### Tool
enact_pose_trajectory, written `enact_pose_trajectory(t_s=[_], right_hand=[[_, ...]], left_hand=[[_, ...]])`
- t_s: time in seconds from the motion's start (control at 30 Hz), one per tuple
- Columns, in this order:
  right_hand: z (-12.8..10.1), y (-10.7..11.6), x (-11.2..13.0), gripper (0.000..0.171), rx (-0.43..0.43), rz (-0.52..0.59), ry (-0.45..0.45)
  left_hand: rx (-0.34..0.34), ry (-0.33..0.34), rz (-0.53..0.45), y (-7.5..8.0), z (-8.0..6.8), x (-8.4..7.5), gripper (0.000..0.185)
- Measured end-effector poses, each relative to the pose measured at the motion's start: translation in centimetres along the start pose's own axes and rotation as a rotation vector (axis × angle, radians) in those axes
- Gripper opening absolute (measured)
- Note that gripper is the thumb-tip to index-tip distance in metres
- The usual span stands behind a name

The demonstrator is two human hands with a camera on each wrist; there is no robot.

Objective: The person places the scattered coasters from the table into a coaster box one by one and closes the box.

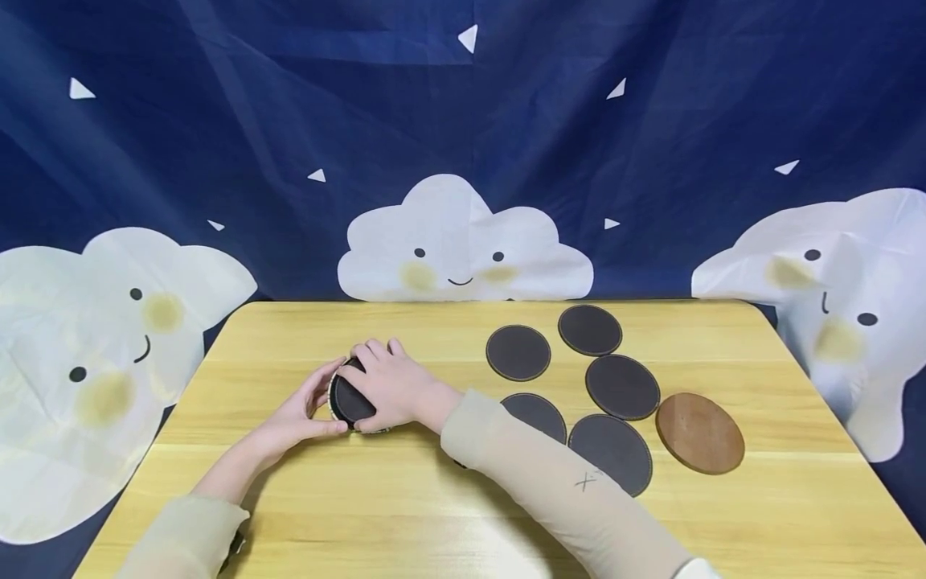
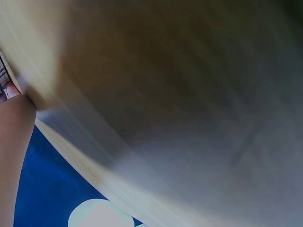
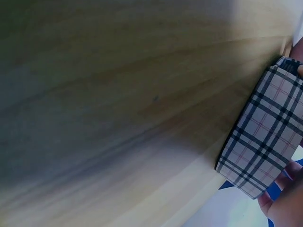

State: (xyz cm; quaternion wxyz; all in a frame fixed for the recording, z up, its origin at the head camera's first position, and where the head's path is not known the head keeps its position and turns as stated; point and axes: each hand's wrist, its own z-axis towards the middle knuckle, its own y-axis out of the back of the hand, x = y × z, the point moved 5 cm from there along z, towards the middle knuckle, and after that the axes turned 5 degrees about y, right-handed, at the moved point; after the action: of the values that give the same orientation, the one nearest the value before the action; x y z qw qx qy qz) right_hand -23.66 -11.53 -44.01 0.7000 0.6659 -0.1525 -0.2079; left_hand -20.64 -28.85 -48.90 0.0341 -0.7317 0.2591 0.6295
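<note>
A round holder covered in plaid [image 3: 264, 127] stands on the table; in the head view only its pale rim shows, around a round black coaster [image 1: 350, 396]. On its left side my left hand [image 1: 305, 412] grips the holder, thumb in front and fingers behind. My right hand [image 1: 396, 386] reaches over from the right and grips the black coaster, fingers at the far side and thumb near the front rim. That hand covers part of the coaster's top. The left wrist view catches only a sliver of the holder and fingertips at its left edge.
Several black coasters lie flat to the right, among them one [image 1: 518, 352] at the back and one [image 1: 611, 454] partly beneath the right sleeve [image 1: 550, 482]. A brown disc [image 1: 700, 433] lies farthest right. Behind the wooden table [image 1: 376, 515] hangs a blue cloud-print curtain [image 1: 405, 104].
</note>
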Motion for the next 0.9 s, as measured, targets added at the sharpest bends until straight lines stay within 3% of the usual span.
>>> enact_pose_trajectory(t_s=[0.9], right_hand=[[-0.84, 0.54, -0.31, 0.089, -0.004, 0.003, -0.003]], left_hand=[[0.008, -0.016, -0.018, -0.14, 0.20, -0.12, 0.104]])
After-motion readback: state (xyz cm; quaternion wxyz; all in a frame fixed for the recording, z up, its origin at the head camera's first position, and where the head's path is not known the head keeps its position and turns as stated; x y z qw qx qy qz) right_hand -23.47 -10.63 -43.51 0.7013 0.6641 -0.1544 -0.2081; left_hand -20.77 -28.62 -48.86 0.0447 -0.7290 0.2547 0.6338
